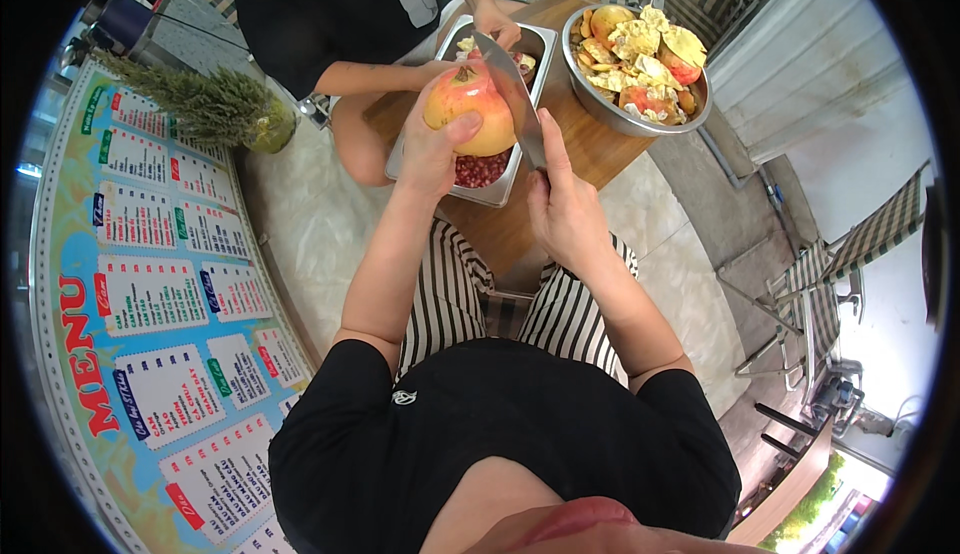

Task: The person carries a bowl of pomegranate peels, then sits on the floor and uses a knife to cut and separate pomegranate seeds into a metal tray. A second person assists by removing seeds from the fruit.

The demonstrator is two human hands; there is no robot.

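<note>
A whole yellow-red pomegranate (470, 112) is held up in my left hand (435, 149), its crown end pointing away from me. My right hand (566, 209) grips a knife (513, 94) with a broad metal blade. The blade stands upright along the right side of the fruit; whether it touches the skin I cannot tell. Below the pomegranate, red seeds (483, 170) lie in the near part of a metal tray (497, 194). The fruit and my left hand hide much of this tray.
A steel bowl (640, 126) heaped with pomegranate peels and pith (640, 42) stands at the right on the wooden table (600, 164). Opposite me a person's hand (495, 26) works over the tray's far part. A menu board (150, 284) and a potted plant (215, 104) stand left, folding chairs (820, 284) right.
</note>
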